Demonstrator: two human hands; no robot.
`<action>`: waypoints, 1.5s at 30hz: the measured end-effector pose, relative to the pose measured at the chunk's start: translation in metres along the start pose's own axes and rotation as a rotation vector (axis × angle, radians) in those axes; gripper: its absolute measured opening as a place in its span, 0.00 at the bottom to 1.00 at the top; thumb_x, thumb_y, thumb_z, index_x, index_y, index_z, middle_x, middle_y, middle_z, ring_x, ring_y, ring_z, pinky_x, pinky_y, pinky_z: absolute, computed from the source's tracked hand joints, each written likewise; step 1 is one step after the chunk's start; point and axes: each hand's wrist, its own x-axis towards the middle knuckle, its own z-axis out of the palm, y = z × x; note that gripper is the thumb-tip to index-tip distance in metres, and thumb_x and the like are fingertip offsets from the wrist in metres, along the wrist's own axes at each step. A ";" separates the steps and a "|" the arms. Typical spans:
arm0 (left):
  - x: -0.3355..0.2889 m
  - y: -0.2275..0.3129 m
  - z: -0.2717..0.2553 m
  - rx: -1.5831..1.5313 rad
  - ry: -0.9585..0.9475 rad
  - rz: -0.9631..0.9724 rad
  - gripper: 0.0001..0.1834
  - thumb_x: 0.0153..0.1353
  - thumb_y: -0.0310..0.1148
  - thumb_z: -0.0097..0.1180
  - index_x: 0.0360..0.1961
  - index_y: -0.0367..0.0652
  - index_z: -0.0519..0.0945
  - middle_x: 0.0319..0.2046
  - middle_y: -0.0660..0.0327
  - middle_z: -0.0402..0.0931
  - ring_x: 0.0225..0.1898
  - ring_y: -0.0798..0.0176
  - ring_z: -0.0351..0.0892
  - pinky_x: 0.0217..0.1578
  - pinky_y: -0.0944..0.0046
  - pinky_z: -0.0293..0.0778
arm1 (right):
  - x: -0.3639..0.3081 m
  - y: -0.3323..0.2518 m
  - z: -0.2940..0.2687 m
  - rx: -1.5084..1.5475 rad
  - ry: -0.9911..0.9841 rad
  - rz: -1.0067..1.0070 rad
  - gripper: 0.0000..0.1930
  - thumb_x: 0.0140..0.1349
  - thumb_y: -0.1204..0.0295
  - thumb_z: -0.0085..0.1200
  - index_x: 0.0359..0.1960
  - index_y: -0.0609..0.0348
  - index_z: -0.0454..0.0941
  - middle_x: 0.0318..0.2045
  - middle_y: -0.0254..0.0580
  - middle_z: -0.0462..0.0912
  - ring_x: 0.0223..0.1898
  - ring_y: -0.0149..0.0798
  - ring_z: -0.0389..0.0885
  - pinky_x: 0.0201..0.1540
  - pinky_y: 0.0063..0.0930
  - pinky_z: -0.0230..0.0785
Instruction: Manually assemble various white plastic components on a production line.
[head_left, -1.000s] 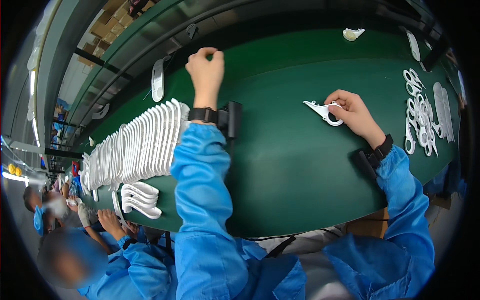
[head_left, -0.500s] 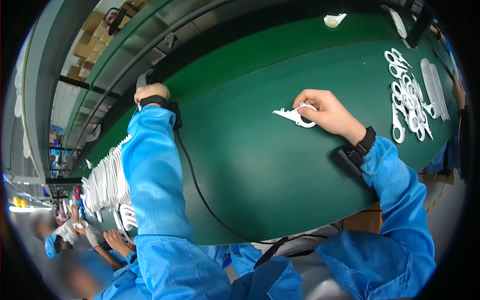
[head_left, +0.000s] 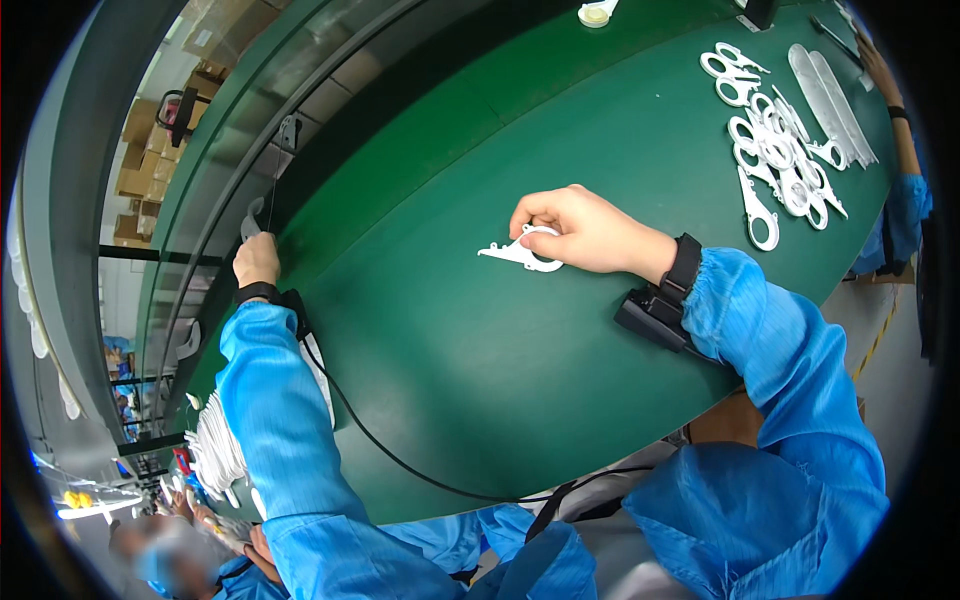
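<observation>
1. The left hand [head_left: 257, 260] has been carried out between nine and ten o'clock, and its fingers are curled just below a grey curved piece [head_left: 252, 219]; whether that piece is gripped cannot be told.
2. By the right hand [head_left: 585, 232], near the centre, a white ring-ended part [head_left: 512, 252] is pinched between thumb and fingers, its narrow tip pointed toward nine o'clock.
3. The same pinch was seen a second ago; since then the part has been taken farther from the loose pile of white pieces [head_left: 776, 150] at two o'clock.
4. The view has been turned, and the row of white curved parts [head_left: 213, 455], at eight o'clock, is now largely covered by the left blue sleeve [head_left: 285, 400].
5. By these changes, it is judged, the work is split: the ring-ended part is kept at the ready above or on the worktop [head_left: 450, 390], which cannot be told, while the reaching is done left-handed.
</observation>
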 end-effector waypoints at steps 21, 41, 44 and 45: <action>-0.167 0.099 -0.222 -0.580 0.132 0.753 0.08 0.66 0.26 0.45 0.45 0.38 0.69 0.28 0.42 0.76 0.32 0.39 0.78 0.34 0.53 0.72 | -0.001 0.013 -0.006 0.109 -0.002 -0.033 0.07 0.65 0.73 0.54 0.41 0.63 0.78 0.24 0.30 0.79 0.25 0.20 0.71 0.26 0.18 0.61; -0.244 0.152 -0.105 -0.880 -0.116 0.355 0.15 0.60 0.36 0.57 0.45 0.37 0.78 0.35 0.43 0.81 0.41 0.40 0.80 0.42 0.51 0.74 | 0.000 0.006 0.014 0.180 -0.096 -0.159 0.08 0.66 0.71 0.55 0.40 0.63 0.79 0.34 0.33 0.81 0.37 0.24 0.76 0.42 0.21 0.70; -0.252 0.158 -0.093 -1.002 0.119 0.309 0.13 0.58 0.33 0.56 0.44 0.42 0.77 0.38 0.48 0.81 0.40 0.45 0.80 0.42 0.50 0.72 | -0.001 -0.009 0.027 0.077 -0.201 -0.179 0.08 0.62 0.69 0.58 0.36 0.62 0.81 0.34 0.35 0.79 0.38 0.29 0.76 0.42 0.24 0.68; -0.252 0.160 -0.089 -1.050 0.221 0.305 0.15 0.54 0.28 0.53 0.45 0.42 0.76 0.39 0.53 0.78 0.42 0.49 0.78 0.47 0.55 0.68 | 0.001 -0.010 0.028 0.009 -0.204 -0.220 0.08 0.62 0.69 0.58 0.36 0.61 0.81 0.33 0.35 0.79 0.38 0.30 0.75 0.42 0.24 0.68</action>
